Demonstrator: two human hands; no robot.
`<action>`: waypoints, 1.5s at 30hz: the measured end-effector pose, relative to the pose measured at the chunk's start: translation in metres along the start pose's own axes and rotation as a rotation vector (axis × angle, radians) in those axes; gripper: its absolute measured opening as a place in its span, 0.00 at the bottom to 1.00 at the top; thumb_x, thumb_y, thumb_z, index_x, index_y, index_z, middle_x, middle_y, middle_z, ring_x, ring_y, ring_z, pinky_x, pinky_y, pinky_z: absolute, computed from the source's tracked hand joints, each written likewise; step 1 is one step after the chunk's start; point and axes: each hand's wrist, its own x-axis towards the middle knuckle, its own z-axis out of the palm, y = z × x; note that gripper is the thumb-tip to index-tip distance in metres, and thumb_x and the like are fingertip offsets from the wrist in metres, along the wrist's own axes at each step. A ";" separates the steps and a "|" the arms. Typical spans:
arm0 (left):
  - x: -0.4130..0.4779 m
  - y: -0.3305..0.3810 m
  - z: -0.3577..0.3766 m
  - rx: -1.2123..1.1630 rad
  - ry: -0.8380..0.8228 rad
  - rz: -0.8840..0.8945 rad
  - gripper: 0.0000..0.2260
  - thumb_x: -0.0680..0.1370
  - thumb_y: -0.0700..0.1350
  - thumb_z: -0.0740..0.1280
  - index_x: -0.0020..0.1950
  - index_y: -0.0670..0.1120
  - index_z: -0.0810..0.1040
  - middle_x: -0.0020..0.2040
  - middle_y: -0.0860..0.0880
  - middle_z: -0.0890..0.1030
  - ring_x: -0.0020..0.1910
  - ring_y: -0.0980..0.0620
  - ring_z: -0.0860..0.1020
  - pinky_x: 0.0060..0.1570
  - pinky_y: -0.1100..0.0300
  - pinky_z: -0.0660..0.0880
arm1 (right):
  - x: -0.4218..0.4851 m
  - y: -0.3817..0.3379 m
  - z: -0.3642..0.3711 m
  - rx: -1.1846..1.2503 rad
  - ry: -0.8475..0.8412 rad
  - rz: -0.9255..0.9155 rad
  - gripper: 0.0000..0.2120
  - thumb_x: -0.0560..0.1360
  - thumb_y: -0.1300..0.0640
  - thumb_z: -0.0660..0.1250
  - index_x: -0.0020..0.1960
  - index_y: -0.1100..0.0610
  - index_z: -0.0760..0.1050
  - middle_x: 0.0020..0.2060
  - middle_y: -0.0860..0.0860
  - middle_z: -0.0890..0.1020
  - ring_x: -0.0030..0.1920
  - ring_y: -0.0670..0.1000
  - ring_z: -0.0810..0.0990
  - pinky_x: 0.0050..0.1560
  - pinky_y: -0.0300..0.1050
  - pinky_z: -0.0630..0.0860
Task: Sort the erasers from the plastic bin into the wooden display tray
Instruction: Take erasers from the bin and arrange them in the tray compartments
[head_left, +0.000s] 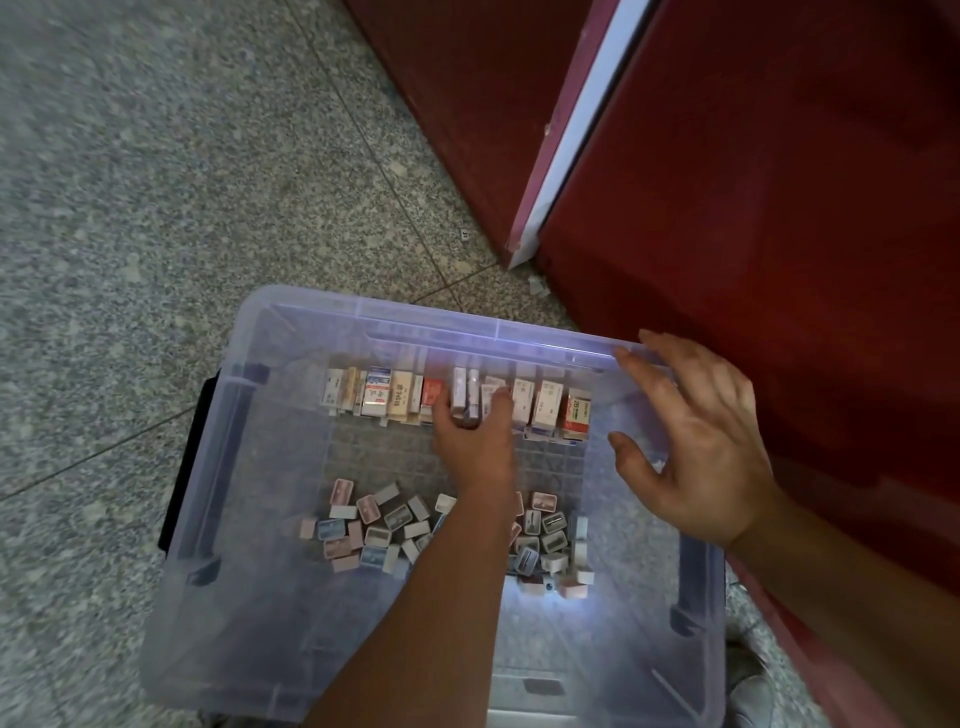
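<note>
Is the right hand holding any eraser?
No, the right hand is open with fingers spread by the plastic bin's far rim, holding nothing.

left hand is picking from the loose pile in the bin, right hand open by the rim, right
No: in the head view the left hand grips a pack in the far upright row, not the loose pile. The right hand is open by the rim.

Print covers the eraser boxes (545, 408) in the plastic bin (431, 317) — too blurred to read.
</note>
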 end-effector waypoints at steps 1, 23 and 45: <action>0.002 0.002 -0.003 0.015 -0.003 0.002 0.30 0.75 0.45 0.77 0.73 0.60 0.69 0.63 0.50 0.74 0.60 0.46 0.79 0.62 0.43 0.79 | 0.000 0.000 0.000 0.001 0.001 -0.001 0.32 0.75 0.43 0.63 0.76 0.56 0.70 0.73 0.56 0.70 0.74 0.60 0.67 0.71 0.60 0.62; 0.003 0.022 -0.036 -0.190 -0.053 -0.097 0.14 0.79 0.42 0.73 0.62 0.51 0.75 0.57 0.45 0.84 0.54 0.45 0.84 0.51 0.48 0.83 | 0.001 -0.003 -0.003 0.001 -0.025 0.023 0.33 0.74 0.42 0.62 0.76 0.55 0.69 0.73 0.56 0.70 0.74 0.60 0.67 0.71 0.59 0.61; -0.138 0.137 -0.064 0.024 -0.525 0.179 0.10 0.79 0.37 0.70 0.60 0.44 0.79 0.55 0.45 0.84 0.54 0.48 0.84 0.52 0.54 0.81 | -0.015 -0.086 -0.095 0.835 -0.191 0.477 0.19 0.80 0.54 0.69 0.71 0.53 0.74 0.64 0.50 0.76 0.57 0.47 0.78 0.57 0.33 0.74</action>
